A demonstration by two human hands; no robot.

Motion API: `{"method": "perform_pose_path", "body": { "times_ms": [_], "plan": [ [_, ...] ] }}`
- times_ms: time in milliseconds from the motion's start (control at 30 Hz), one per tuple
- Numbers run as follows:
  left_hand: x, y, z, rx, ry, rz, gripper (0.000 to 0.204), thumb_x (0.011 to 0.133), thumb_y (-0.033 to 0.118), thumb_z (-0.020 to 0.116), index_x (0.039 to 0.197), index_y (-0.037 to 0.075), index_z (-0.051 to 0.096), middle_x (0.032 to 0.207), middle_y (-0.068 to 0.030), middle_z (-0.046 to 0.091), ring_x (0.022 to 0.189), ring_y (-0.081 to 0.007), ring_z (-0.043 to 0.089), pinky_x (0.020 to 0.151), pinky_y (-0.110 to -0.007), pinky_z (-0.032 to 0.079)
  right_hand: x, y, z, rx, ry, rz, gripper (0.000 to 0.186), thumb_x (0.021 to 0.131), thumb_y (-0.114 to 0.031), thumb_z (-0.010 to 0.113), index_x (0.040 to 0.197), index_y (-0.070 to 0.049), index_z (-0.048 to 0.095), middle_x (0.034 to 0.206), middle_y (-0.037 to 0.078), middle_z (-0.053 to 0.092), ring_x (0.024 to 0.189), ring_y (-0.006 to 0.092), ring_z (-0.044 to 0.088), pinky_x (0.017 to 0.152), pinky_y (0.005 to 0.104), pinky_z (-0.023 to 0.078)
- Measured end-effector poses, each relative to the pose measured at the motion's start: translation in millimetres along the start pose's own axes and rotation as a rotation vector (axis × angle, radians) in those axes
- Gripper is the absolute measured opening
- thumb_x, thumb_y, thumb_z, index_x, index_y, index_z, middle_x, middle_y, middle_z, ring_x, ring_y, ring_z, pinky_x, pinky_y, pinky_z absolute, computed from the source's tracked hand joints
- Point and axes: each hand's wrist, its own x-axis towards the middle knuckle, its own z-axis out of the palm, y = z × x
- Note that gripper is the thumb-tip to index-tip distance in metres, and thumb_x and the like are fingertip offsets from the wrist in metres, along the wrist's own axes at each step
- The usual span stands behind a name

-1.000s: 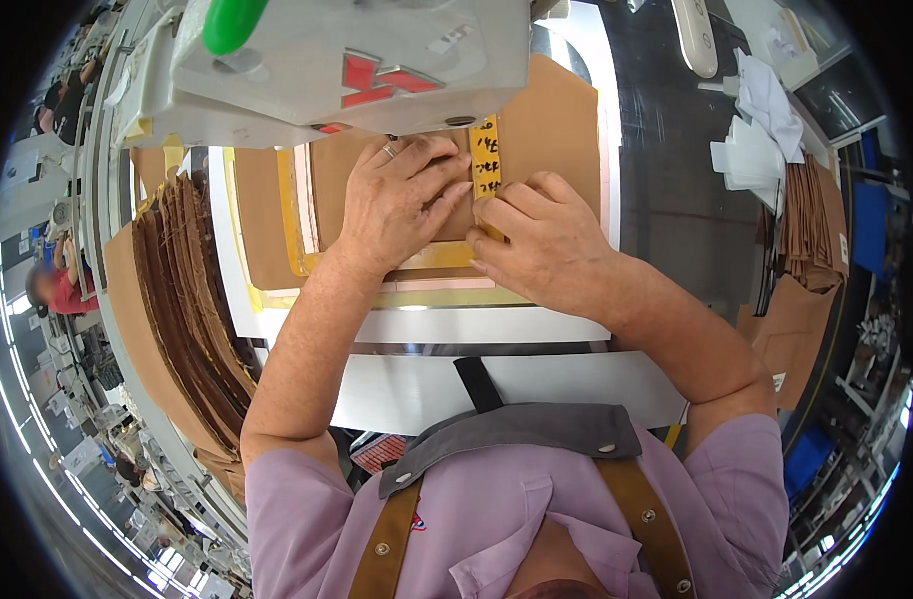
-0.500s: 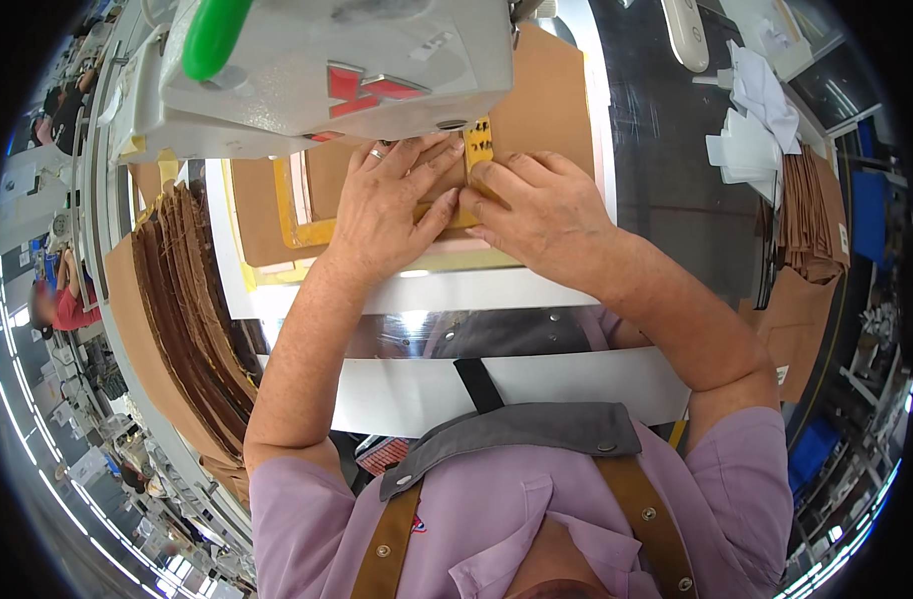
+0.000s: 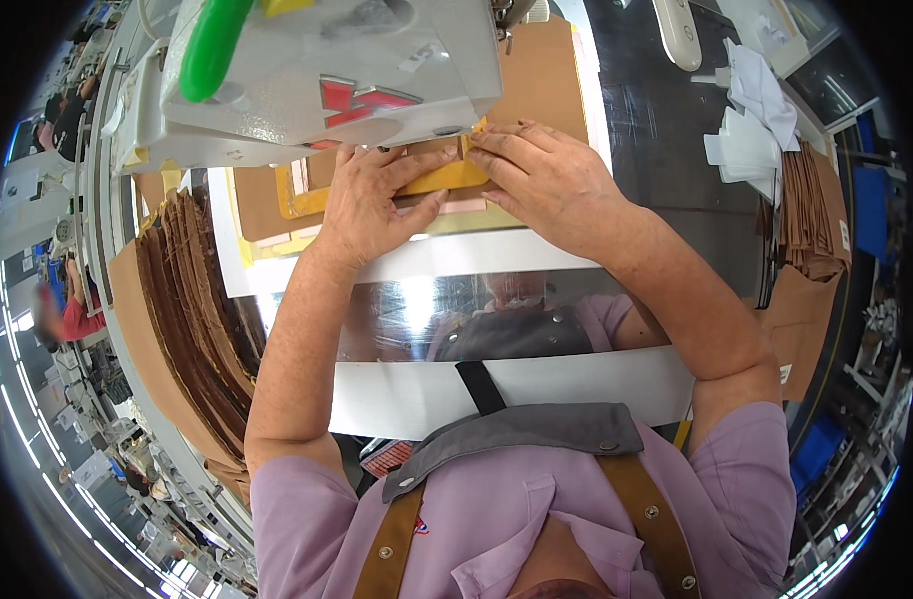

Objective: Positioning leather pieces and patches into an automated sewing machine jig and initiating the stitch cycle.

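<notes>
Both my hands rest on a flat yellow frame (image 3: 452,179) lying over brown fabric (image 3: 258,200), just under the front of a white sewing machine head (image 3: 307,95). My left hand (image 3: 374,198) is open, fingers stretched out and thumb spread along the frame's near bar; some fingertips pass close to the machine. Across the frame's right part lies my right hand (image 3: 551,180), also open, its fingers reaching over the yellow edge. A pale pink and a yellowish layer show below the bar. Underneath is a white board (image 3: 456,250). The machine hides the frame's far side.
Folded brown pieces are stacked at the left (image 3: 177,299). More brown pieces (image 3: 811,215) hang at the right, beside white cloth pieces (image 3: 751,145). A shiny metal plate (image 3: 397,319) lies nearer me. A green handle (image 3: 212,50) sticks out of the machine.
The yellow frame, brown fabric and white board have moved away from me, further under the machine head. My hands have gone with them, uncovering more of the metal plate.
</notes>
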Motion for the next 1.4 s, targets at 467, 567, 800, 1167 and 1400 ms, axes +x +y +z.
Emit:
{"method": "perform_pose_path", "body": {
  "times_ms": [467, 567, 800, 1167, 1400],
  "plan": [
    [25, -37, 36, -0.264, 0.385, 0.026, 0.045, 0.076, 0.039, 0.088, 0.103, 0.004, 0.078, 0.082, -0.0102, 0.075, 0.071, -0.0287, 0.070, 0.069, -0.040, 0.057, 7, 16, 16, -0.073, -0.052, 0.097, 0.039, 0.097, -0.026, 0.065, 0.131, -0.006, 0.064, 0.137, 0.006, 0.062, 0.134, 0.0220, 0.054, 0.119, 0.0452, 0.039],
    [20, -25, 36, -0.371, 0.442, -0.092, 0.047, 0.075, 0.042, 0.089, 0.104, 0.006, 0.078, 0.089, -0.0093, 0.075, 0.082, -0.0265, 0.071, 0.078, -0.040, 0.056, 2, 14, 15, -0.078, -0.049, 0.110, 0.043, 0.098, -0.027, 0.065, 0.135, -0.006, 0.061, 0.141, 0.006, 0.060, 0.138, 0.0225, 0.050, 0.120, 0.0466, 0.036],
    [-22, 6, 25, 0.125, 0.349, -0.071, 0.052, 0.086, 0.036, 0.077, 0.129, 0.008, 0.068, 0.131, -0.0099, 0.067, 0.129, -0.0291, 0.058, 0.117, -0.050, 0.029, -3, 7, 12, -0.115, -0.081, 0.165, 0.053, 0.099, -0.032, 0.064, 0.144, -0.007, 0.054, 0.150, 0.006, 0.053, 0.145, 0.0210, 0.043, 0.124, 0.0487, 0.030],
    [-169, 69, 56, 0.167, 0.217, -0.264, 0.066, 0.098, 0.040, 0.060, 0.153, 0.008, 0.045, 0.163, -0.0156, 0.038, 0.152, -0.0347, 0.034, 0.122, -0.056, 0.018, -29, -3, -2, -0.043, -0.098, 0.234, 0.057, 0.100, -0.032, 0.062, 0.150, -0.009, 0.047, 0.155, 0.008, 0.047, 0.149, 0.0241, 0.038, 0.126, 0.0514, 0.024],
    [-240, 101, 71, 0.114, 0.210, -0.422, 0.064, 0.102, 0.038, 0.048, 0.159, 0.010, 0.038, 0.167, -0.0161, 0.032, 0.156, -0.0347, 0.025, 0.124, -0.055, 0.007, -55, 14, -28, 0.044, -0.026, 0.423, 0.060, 0.097, -0.031, 0.067, 0.147, -0.004, 0.049, 0.155, 0.012, 0.047, 0.150, 0.0270, 0.037, 0.123, 0.0612, 0.024]
  ]
}}
